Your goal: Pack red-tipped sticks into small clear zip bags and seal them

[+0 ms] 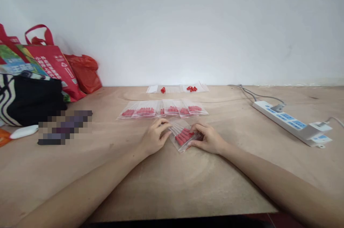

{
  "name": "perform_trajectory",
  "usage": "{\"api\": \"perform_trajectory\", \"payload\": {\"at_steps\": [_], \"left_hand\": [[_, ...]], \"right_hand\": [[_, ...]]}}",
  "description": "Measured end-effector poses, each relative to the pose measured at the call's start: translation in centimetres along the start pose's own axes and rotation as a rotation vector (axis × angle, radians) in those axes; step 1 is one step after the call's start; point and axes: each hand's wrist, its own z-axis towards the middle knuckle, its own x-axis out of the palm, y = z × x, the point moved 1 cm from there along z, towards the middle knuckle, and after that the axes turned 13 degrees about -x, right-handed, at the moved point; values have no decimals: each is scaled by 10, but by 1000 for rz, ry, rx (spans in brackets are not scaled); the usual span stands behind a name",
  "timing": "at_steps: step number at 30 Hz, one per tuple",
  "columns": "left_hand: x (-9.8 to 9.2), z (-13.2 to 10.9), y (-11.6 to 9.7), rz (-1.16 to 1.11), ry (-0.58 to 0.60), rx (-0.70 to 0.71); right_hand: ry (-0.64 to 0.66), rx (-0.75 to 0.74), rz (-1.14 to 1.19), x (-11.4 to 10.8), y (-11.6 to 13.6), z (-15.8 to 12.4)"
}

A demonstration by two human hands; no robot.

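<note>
- Step in hand, as I read it: both hands work one small clear bag (180,141) of red pieces (183,135), handling its two ends while it lies on the bench (172,185).
- Bag position: flat on the bench, centre, between the two hands, lying at a slant, just in front of the row of filled bags (162,110).
- Left hand (154,136): palm down, wrist low, fingers (164,135) curled together with tips on the bag's left end. Cannot tell whether they pinch it or only press on it.
- Right hand (209,139): palm down, thumb over and fingers under the bag's right end, clamped on it as far as it shows.
- Both forearms come in low from the near edge and angle toward the middle, resting on or just above the bench.
- Judgement: any lift or shift from here calls for keeping the bag level and both ends held, or the red pieces slide to one side.
- Further back, near the wall: flat bags with a few loose red bits (191,88).
- Right: white power strip (293,124) with cable, well apart.
- Left: red tote bags (53,63), a black bag (29,99), a white object (24,131).
</note>
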Motion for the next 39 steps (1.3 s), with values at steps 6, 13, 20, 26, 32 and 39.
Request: {"api": "perform_trajectory", "payload": {"at_steps": [6, 13, 20, 26, 32, 39], "left_hand": [[-2, -16, -21, 42, 118, 23], [-1, -21, -29, 116, 133, 195], [2, -18, -22, 114, 90, 118], [2, -12, -13, 248, 70, -8], [5, -11, -16, 382, 80, 242], [-2, -10, -7, 221, 46, 143]], "right_hand": [[4, 88, -309, 13, 22, 5], [76, 269, -528, 30, 43, 22], [62, 365, -532, 35, 32, 30], [74, 360, -528, 34, 30, 29], [100, 408, -546, 36, 33, 33], [-112, 106, -86, 24, 16, 20]]}}
